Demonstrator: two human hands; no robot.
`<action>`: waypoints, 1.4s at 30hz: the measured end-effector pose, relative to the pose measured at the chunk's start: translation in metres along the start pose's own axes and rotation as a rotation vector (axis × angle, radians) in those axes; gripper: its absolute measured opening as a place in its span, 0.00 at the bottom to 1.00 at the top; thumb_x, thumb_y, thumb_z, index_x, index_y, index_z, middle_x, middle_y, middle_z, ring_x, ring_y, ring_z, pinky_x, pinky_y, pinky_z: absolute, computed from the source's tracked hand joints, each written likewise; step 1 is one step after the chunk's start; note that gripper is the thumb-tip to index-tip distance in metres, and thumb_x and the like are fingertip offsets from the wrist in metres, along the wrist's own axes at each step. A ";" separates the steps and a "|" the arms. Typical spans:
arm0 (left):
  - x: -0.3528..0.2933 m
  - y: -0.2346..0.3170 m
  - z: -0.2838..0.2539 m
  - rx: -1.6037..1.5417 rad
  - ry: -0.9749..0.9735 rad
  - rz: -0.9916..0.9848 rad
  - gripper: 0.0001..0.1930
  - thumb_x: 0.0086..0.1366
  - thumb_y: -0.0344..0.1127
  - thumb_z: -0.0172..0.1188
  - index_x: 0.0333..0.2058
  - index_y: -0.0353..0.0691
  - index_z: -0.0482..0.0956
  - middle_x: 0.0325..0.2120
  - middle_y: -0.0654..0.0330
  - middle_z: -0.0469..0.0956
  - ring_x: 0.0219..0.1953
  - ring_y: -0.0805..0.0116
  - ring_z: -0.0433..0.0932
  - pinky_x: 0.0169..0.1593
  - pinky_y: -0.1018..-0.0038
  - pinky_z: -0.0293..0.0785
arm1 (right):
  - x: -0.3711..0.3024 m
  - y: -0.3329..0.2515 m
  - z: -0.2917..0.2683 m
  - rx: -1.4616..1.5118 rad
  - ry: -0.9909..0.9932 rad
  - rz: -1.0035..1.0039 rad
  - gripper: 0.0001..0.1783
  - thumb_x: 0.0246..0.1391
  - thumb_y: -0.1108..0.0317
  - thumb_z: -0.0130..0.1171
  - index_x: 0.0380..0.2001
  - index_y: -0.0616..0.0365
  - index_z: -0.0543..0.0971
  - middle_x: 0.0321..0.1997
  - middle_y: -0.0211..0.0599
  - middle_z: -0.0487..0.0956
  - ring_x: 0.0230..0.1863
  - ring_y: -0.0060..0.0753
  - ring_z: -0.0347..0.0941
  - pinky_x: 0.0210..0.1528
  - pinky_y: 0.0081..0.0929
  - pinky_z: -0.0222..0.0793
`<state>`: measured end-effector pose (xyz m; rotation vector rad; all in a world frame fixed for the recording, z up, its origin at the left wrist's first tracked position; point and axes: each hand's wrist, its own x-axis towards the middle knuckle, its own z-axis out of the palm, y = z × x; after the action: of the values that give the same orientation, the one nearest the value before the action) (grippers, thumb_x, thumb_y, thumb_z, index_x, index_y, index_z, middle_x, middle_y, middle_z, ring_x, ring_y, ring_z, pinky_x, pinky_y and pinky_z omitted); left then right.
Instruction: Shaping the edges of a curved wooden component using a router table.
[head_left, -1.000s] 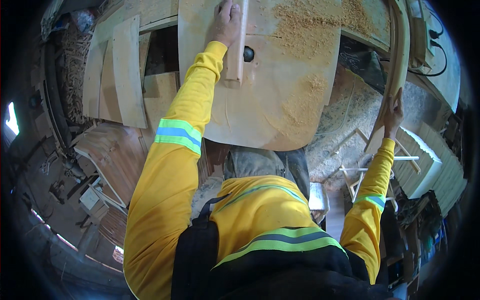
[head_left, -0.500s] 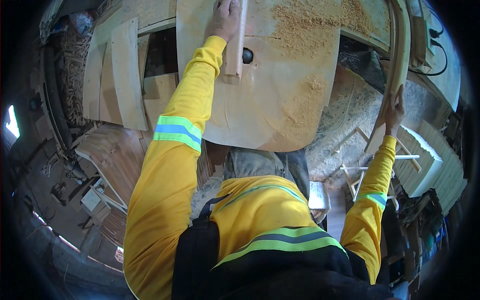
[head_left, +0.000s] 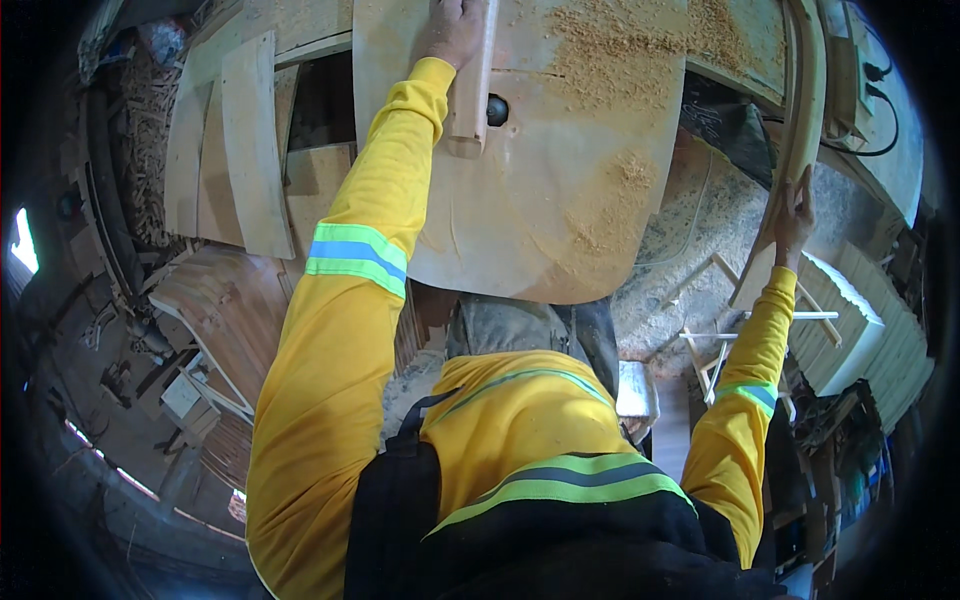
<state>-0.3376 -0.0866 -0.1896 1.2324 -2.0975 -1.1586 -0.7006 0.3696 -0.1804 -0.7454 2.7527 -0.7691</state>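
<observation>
A straight, light wooden strip [head_left: 470, 110] lies lengthwise on a pale wooden work board [head_left: 540, 240] with rounded near corners. Against the strip's left side, at the top edge of the view, my left hand [head_left: 456, 35] is closed on it; its fingertips are partly cut off. Far to the right, my right hand [head_left: 793, 220] grips the near part of a long, curved wooden piece [head_left: 803, 110]. That piece runs away from me past the board's right side. Just right of the strip, a dark round knob [head_left: 496, 110] sits in a hole in the board.
Sawdust and shavings [head_left: 620, 60] cover the board's far right. A black cable [head_left: 885, 125] with plugs hangs at the far right. Loose planks [head_left: 255, 150] lie at left, beside a heap of wood scraps [head_left: 150, 150]. Light wooden frames [head_left: 715, 350] stand below my right hand.
My left hand has slid slightly farther forward along the strip. My right hand and the curved piece have shifted a little to the right, still in grip.
</observation>
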 end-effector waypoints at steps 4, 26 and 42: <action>0.007 -0.007 0.003 -0.035 0.006 0.089 0.29 0.73 0.46 0.44 0.67 0.33 0.61 0.63 0.38 0.66 0.66 0.47 0.65 0.68 0.64 0.61 | 0.004 0.005 0.001 0.027 -0.014 -0.017 0.29 0.64 0.58 0.60 0.67 0.47 0.70 0.61 0.43 0.78 0.48 0.26 0.76 0.50 0.27 0.72; 0.035 -0.022 0.012 0.028 0.024 0.081 0.29 0.73 0.45 0.45 0.68 0.37 0.60 0.60 0.36 0.68 0.63 0.43 0.67 0.65 0.60 0.64 | 0.019 -0.003 0.004 -0.046 -0.007 0.029 0.30 0.64 0.56 0.60 0.68 0.42 0.69 0.54 0.43 0.81 0.37 0.26 0.74 0.44 0.25 0.72; 0.034 0.030 -0.001 -0.061 -0.090 0.118 0.43 0.52 0.38 0.74 0.64 0.31 0.63 0.55 0.41 0.74 0.56 0.53 0.75 0.58 0.64 0.73 | 0.023 -0.009 0.002 -0.112 0.011 0.036 0.34 0.60 0.52 0.63 0.69 0.35 0.67 0.49 0.44 0.83 0.32 0.25 0.75 0.40 0.27 0.74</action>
<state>-0.3690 -0.1085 -0.1651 1.0328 -2.1513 -1.2356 -0.7161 0.3497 -0.1786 -0.7123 2.8301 -0.6186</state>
